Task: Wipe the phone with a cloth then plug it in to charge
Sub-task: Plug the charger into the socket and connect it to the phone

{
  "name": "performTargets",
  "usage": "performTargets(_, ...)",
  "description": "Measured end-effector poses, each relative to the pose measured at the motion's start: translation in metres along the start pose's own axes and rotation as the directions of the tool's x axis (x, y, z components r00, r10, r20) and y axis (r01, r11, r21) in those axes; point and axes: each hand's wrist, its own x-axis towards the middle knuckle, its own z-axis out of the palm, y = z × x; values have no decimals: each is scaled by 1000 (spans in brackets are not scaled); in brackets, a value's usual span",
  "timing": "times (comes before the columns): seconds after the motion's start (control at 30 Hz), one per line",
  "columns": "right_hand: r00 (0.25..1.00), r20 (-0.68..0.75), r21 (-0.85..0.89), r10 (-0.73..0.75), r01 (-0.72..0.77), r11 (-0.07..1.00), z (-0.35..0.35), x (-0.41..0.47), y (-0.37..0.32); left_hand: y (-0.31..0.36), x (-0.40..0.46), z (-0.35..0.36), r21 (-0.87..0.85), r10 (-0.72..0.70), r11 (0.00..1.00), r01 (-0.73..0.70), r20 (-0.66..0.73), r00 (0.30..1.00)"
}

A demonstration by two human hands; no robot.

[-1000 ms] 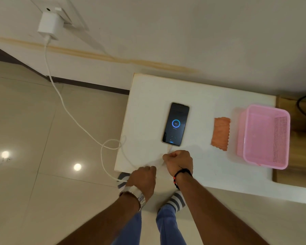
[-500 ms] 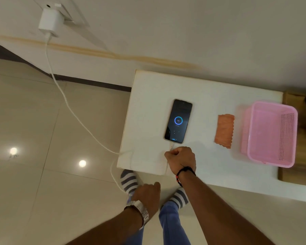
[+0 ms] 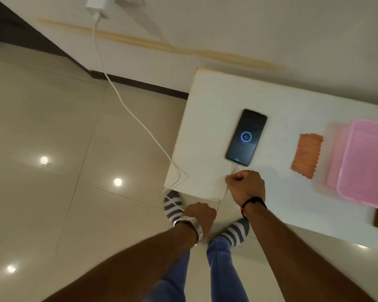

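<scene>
Phone (image 3: 246,137), cloth (image 3: 307,155), cable (image 3: 127,107): one each.

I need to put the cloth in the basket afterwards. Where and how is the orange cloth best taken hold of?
Probably pinch the orange cloth at its near short edge, coming from above on the person's side. It lies flat, folded into a narrow strip on the white table, with bare table in front, while the pink basket crowds its right side.
</scene>
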Motion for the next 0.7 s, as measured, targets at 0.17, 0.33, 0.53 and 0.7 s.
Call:
performTargets(0.17, 1000, -20, -34, 16, -17, 999, 1, -3, 2, 6, 7, -3, -100, -40, 994, 33, -70, 997)
performTargets(0.33, 1000, -3, -61, 12, -12, 998, 1, 1, -1, 14, 8, 0, -396, -149, 911, 115, -57, 987)
performTargets(0.53, 1000, -18, -52, -2, 1, 999, 2, 0, 1, 24, 7, 11, -717, -147, 670, 192, 125, 981)
performTargets(0.7, 1000, 8, -53, -13, 13, 998, 0, 0, 1, 18, 9, 13, -446, -219, 876, 184, -27, 975)
